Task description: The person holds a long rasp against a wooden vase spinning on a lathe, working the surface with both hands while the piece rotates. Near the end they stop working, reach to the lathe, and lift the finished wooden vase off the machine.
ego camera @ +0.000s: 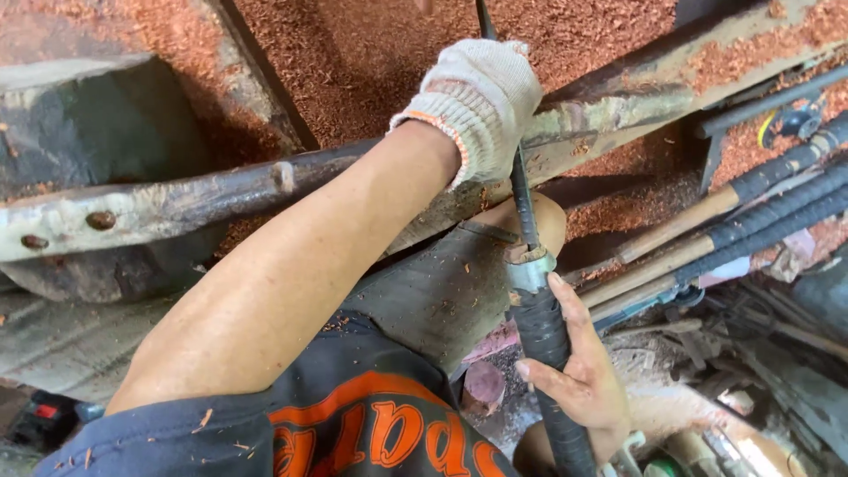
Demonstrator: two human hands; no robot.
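My left hand (477, 106), in a white knit glove with an orange-edged cuff, is closed around the dark steel shaft (523, 199) of a long hand tool, right where the shaft crosses a worn metal bar (177, 208). My bare right hand (579, 375) holds the tool's black-wrapped handle (541, 327) lower down, just below its metal ferrule, with the fingers curled on it. The tool's tip runs out of the top of the view and is hidden.
Reddish sawdust (371, 53) covers the ground and ledges beyond the bar. Several long tools (751, 221) with wooden and black-wrapped handles lie at the right. A small round pinkish wood piece (484, 386) sits below. A red and black object (40, 415) is at bottom left.
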